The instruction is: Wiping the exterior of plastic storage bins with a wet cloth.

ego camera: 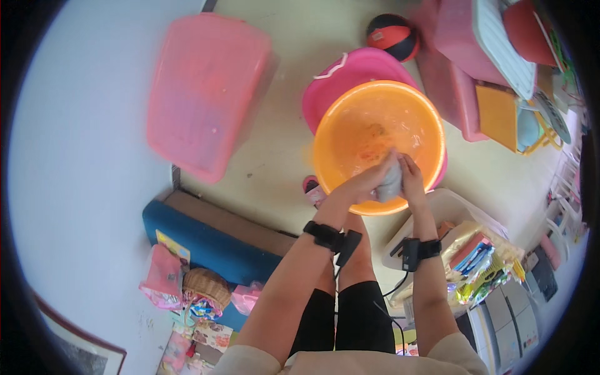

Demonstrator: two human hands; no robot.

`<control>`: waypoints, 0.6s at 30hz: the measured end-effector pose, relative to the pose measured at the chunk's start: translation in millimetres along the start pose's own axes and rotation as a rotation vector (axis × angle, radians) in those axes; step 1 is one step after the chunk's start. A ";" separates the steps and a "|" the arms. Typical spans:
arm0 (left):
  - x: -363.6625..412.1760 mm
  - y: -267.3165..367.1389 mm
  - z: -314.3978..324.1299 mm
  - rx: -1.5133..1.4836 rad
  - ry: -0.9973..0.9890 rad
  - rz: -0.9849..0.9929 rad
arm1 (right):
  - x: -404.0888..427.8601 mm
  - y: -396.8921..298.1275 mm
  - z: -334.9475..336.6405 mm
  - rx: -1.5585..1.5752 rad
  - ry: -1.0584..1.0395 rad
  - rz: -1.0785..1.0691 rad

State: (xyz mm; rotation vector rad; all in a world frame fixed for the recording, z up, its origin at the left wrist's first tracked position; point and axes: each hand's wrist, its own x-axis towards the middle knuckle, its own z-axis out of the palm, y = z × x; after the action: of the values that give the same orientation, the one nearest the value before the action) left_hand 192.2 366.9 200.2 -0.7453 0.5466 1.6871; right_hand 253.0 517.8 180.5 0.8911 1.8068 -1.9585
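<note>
An orange plastic basin [344, 117] stands before me, partly over a bright pink tub [328, 96] with a white handle. Something orange-red shows blurred inside the basin. Over the basin's near part, my left hand [372, 180] and my right hand [411, 178] hold a wet-looking grey cloth [390, 182] between them. The fingers of both hands bend around its upper end. Each wrist wears a black strap with a small device. What lies under the cloth is hidden.
A pink lidded storage box [211, 89] stands at the upper left, a blue bench [211, 243] at the lower left. Beyond the tub lies a black and red ball [393, 36]. Pink bins [445, 89] stand at the upper right. A pale container [450, 201] with packets stands right of my legs.
</note>
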 end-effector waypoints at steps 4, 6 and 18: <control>-28.0 5.7 9.3 0.233 -0.139 -0.115 | -5.6 -5.9 16.3 0.340 -0.163 0.297; -30.8 -0.6 7.3 0.138 -0.037 -0.148 | -16.5 -22.7 31.1 0.632 -0.138 0.375; -16.8 -34.4 17.9 0.299 0.026 0.036 | -5.2 -34.5 24.9 0.305 -0.003 0.220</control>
State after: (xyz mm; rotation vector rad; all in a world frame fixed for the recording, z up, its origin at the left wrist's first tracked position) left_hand 224.6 376.2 225.6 -0.5435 0.8142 1.5846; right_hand 229.9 497.5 210.3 1.1261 1.3601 -2.1175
